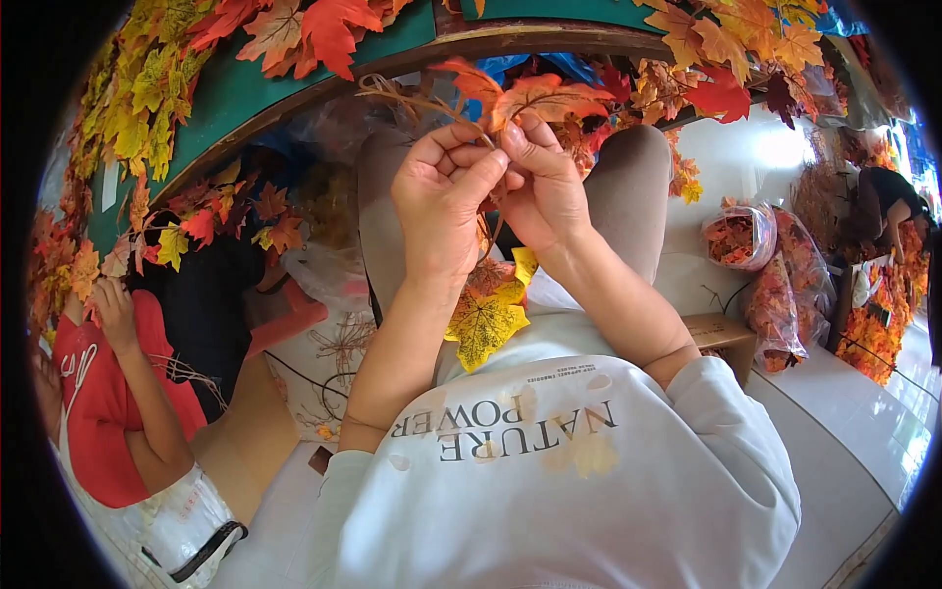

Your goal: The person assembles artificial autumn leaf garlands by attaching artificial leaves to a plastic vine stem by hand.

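Both my hands meet above my lap, in front of the green table's edge. My left hand (444,196) pinches a thin brown stem of an artificial leaf garland (392,91). Close against it, my right hand (542,182) is closed on the same garland, with thumb and forefinger at the base of an orange artificial leaf (549,96). The exact join between the fingertips is hidden. Below my hands the stem loops down to a yellow artificial leaf (488,329), which hangs over my shirt front.
The green table (294,83) curves ahead, with red leaves (334,29) and yellow-green leaves (147,88) on it. At left sits a person in a red top (103,412), handling leaves. Clear bags of orange leaves (775,314) and a cardboard box (721,334) stand at right.
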Action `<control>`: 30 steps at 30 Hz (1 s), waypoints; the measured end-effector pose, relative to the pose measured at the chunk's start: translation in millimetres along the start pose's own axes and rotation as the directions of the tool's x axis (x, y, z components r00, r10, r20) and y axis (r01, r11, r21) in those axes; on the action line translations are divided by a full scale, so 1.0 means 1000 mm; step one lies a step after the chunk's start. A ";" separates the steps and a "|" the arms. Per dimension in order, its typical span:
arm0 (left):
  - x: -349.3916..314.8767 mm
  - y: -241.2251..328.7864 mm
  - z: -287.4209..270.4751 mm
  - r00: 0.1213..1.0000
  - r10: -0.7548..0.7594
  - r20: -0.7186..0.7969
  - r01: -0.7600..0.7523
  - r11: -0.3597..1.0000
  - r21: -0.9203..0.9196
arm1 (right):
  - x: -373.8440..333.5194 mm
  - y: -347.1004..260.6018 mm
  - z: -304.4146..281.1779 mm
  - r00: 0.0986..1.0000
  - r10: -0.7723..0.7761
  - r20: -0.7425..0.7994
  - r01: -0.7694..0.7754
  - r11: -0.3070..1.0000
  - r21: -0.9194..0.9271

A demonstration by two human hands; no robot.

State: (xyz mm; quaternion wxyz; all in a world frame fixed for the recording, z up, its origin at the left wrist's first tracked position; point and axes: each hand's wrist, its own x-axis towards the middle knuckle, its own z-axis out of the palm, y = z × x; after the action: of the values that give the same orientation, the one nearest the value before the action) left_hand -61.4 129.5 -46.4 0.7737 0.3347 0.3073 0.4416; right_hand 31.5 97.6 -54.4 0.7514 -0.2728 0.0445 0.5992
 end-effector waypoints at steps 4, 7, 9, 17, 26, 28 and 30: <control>0.002 -0.001 -0.003 1.000 -0.002 0.006 0.002 1.000 -0.010 | 0.002 0.009 -0.009 0.992 -0.122 0.019 0.122 0.992 -0.041; 0.003 -0.001 -0.003 1.000 -0.024 0.019 0.023 0.999 0.029 | 0.001 0.002 -0.012 0.999 -0.023 0.040 0.021 0.999 0.036; 0.002 -0.001 -0.001 0.999 -0.029 0.016 0.029 0.999 0.043 | 0.002 -0.004 -0.010 0.999 0.041 0.013 -0.042 0.996 0.074; 0.004 -0.002 0.000 0.998 -0.065 0.000 0.064 0.987 0.145 | 0.001 -0.006 -0.005 0.989 0.104 -0.109 -0.095 0.992 0.087; 0.005 -0.005 0.000 0.998 -0.065 0.003 0.064 0.988 0.137 | 0.002 -0.006 -0.013 0.995 0.079 -0.059 -0.075 0.995 0.066; 0.005 -0.004 0.000 0.997 -0.079 0.007 0.078 0.989 0.128 | 0.003 -0.005 -0.012 0.996 0.061 -0.062 -0.057 0.996 0.072; 0.005 -0.005 -0.001 0.997 -0.073 0.017 0.071 0.990 0.118 | 0.003 -0.004 -0.014 0.997 0.037 -0.073 -0.031 0.997 0.073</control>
State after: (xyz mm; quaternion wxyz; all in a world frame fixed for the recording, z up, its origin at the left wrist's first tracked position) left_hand -57.3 132.2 -52.0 0.7713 0.3732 0.3363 0.3908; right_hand 39.3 93.4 -66.3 0.7482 -0.2668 0.0985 0.5994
